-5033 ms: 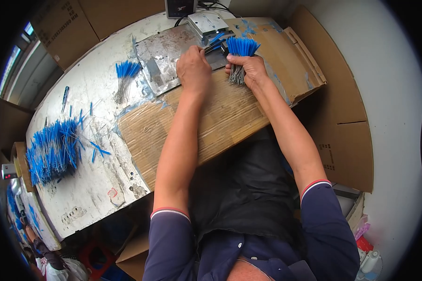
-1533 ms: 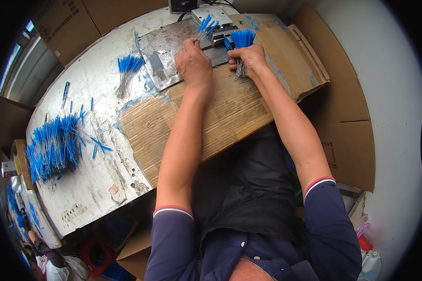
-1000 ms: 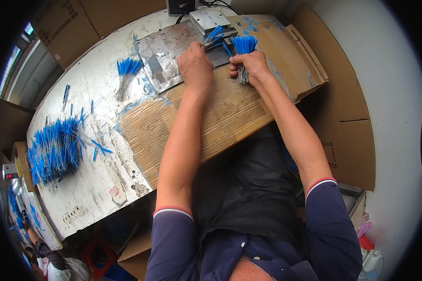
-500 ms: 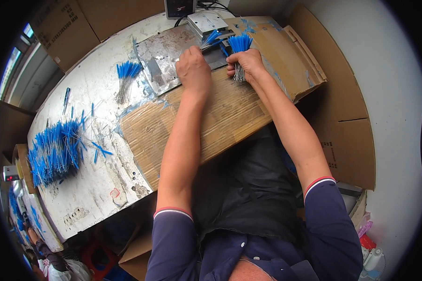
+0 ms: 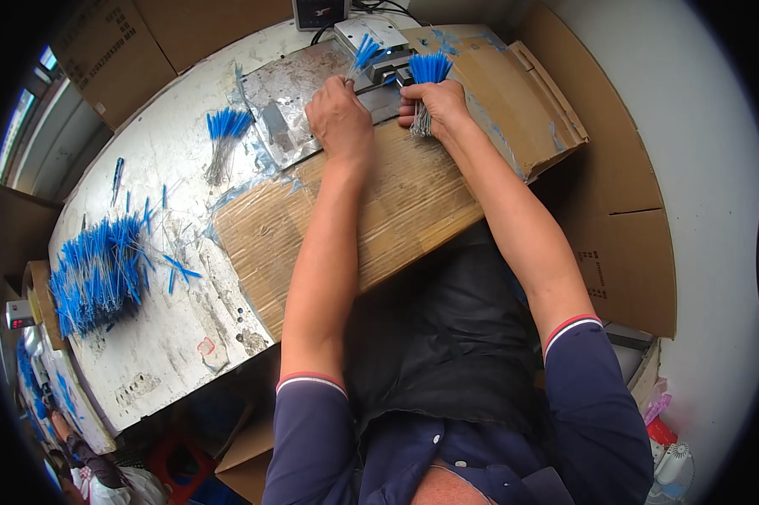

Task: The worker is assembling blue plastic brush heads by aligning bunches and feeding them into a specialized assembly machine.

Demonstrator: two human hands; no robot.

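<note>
Pointing blue-end forward, lengthwise: held wire bundle [image 5: 429, 71].

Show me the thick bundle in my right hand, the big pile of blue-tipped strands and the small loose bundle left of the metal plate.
Thick bundle [image 5: 431, 67]: head view, on its blue tips.
Big pile [image 5: 98, 273]: head view, mid-heap.
Small loose bundle [image 5: 227, 124]: head view, on its blue ends.

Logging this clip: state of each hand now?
Left hand: closed on a small blue-tipped wire bunch.
Right hand: closed around a larger blue-tipped wire bunch.
</note>
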